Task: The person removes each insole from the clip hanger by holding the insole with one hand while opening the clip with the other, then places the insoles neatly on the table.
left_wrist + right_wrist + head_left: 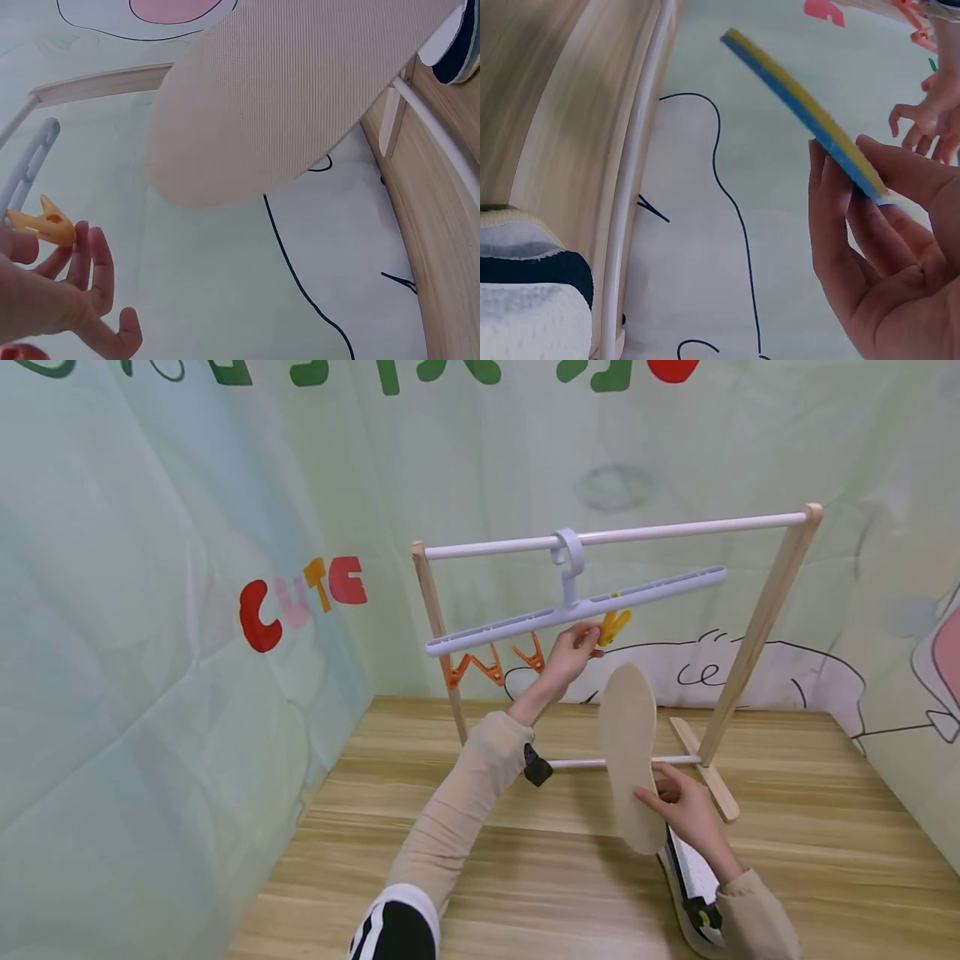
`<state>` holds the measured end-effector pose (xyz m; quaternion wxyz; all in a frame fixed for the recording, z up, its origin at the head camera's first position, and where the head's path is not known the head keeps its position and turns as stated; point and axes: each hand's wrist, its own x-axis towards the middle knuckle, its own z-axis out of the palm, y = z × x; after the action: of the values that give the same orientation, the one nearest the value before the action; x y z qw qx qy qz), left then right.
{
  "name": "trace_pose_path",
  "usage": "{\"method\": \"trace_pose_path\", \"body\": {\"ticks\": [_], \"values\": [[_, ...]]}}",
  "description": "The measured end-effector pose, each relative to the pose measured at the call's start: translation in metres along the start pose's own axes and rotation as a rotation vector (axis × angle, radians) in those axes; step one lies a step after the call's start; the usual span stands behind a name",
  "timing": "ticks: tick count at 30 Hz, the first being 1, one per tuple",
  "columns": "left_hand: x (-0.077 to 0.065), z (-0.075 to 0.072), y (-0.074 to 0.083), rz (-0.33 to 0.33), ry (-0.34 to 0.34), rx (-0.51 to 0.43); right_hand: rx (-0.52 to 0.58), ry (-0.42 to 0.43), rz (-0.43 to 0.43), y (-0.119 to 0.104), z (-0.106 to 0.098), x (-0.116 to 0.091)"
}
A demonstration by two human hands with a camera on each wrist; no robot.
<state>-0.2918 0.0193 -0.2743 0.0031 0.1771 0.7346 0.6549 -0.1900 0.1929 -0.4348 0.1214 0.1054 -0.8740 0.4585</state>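
Observation:
My right hand (686, 814) holds a pale beige shoe insole (628, 735) upright by its lower right edge, thumb on the front face. In the right wrist view the insole (802, 112) is edge-on, with a yellow and a blue layer. My left hand (573, 652) is raised under the lilac hanger (510, 625), fingertips at a yellow clothespin (615, 625). Seen from the left wrist, the thumb and fingers pinch that clothespin (46, 223) beside the hanger bar. The hanger hooks over the rack's white top rail (675, 529) and tilts, its right end higher.
Orange clothespins (491, 668) hang from the hanger's left half. A shoe (690, 885) lies on the wooden table (540, 893), partly under my right forearm. The rack's wooden posts (761, 627) stand on flat feet (708, 772). A printed cloth (187, 777) encloses the back and sides.

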Motion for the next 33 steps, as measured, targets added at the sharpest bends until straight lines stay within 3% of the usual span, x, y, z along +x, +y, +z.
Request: {"method": "trace_pose_path", "body": {"ticks": [8,12,26,33], "values": [[0.016,-0.006,-0.034,-0.007,-0.064,0.024,0.085,-0.088,0.108,0.002,-0.013,-0.011],[0.013,-0.007,-0.042,-0.035,-0.086,0.083,0.122,-0.137,0.124,0.006,-0.02,-0.014],[-0.008,-0.002,-0.058,-0.043,-0.143,0.088,0.241,-0.201,0.197,0.021,-0.035,-0.02],[-0.034,-0.002,-0.05,-0.014,-0.231,0.084,0.19,-0.201,0.208,0.027,-0.043,-0.026]]}}
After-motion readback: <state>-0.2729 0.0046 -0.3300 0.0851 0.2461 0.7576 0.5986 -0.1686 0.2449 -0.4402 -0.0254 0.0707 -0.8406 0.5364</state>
